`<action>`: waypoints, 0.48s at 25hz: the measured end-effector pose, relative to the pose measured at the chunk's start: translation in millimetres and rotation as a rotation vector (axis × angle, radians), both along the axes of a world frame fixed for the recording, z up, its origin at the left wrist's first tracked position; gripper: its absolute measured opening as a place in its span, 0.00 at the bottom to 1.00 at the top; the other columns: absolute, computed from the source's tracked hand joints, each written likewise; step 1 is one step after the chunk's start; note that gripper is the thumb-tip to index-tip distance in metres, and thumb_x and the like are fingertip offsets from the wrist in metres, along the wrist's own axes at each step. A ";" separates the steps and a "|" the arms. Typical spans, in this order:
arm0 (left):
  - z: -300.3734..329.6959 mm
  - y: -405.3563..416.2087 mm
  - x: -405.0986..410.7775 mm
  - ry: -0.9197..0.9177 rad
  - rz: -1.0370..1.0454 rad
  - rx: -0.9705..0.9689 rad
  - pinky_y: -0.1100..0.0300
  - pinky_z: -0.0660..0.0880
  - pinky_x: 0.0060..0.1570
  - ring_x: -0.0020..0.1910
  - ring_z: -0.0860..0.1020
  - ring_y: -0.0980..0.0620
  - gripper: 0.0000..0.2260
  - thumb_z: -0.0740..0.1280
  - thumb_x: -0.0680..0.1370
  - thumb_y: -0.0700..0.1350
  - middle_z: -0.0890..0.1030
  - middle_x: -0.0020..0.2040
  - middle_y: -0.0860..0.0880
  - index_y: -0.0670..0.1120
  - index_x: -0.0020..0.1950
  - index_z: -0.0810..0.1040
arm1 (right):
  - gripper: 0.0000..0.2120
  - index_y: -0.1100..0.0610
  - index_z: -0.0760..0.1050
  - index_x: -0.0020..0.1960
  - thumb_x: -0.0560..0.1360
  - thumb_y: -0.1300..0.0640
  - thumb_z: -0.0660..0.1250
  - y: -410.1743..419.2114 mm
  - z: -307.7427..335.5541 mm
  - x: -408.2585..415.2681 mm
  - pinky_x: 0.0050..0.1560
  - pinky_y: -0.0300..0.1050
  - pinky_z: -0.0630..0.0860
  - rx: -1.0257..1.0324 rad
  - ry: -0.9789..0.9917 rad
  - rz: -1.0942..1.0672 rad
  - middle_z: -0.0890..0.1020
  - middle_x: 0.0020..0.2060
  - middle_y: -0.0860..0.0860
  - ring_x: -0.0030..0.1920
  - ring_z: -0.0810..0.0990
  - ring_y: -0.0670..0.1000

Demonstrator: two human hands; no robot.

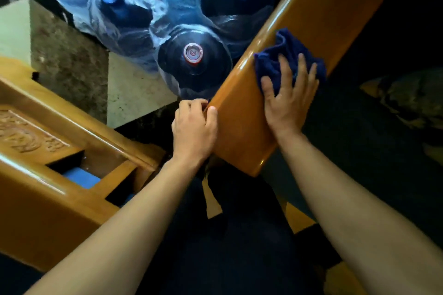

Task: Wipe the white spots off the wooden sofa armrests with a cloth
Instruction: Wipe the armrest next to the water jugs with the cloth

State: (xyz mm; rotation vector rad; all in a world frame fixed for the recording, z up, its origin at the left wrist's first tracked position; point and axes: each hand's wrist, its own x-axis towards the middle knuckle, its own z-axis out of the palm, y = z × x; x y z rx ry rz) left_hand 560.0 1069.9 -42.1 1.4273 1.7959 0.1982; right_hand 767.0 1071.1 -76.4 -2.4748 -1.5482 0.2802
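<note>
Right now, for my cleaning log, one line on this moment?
right hand presses blue cloth on armrest | left hand grips armrest edge

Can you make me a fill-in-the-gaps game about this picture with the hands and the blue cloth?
1. The right hand presses a cloth whose colour is ____.
2. The cloth lies on a wooden ____ of the sofa.
3. The left hand grips the armrest's ____ with curled fingers.
4. Beside the armrest, on the floor, stand big water ____ with round caps.

Missing words: blue; armrest; edge; bottles
</note>
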 end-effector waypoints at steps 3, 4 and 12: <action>-2.8 -1.5 -11.1 0.045 0.295 -0.113 0.50 0.71 0.55 0.55 0.77 0.41 0.11 0.60 0.79 0.53 0.76 0.51 0.45 0.47 0.48 0.76 | 0.24 0.49 0.72 0.75 0.81 0.41 0.64 -68.8 1.0 -55.8 0.77 0.68 0.56 0.058 0.051 0.078 0.67 0.78 0.58 0.79 0.60 0.67; -5.3 -5.9 -14.4 0.044 0.426 -0.211 0.52 0.71 0.52 0.54 0.78 0.40 0.12 0.60 0.79 0.54 0.77 0.51 0.45 0.46 0.48 0.75 | 0.22 0.50 0.75 0.73 0.81 0.45 0.66 -100.7 4.4 -67.3 0.76 0.70 0.58 0.048 0.092 0.194 0.69 0.77 0.59 0.79 0.61 0.68; 55.2 -124.0 72.1 -0.343 0.434 -0.882 0.49 0.78 0.45 0.52 0.82 0.38 0.35 0.57 0.76 0.72 0.84 0.53 0.38 0.41 0.59 0.78 | 0.18 0.59 0.79 0.65 0.77 0.67 0.71 -229.2 51.0 -15.1 0.69 0.27 0.60 0.004 0.724 -0.088 0.75 0.71 0.57 0.72 0.73 0.57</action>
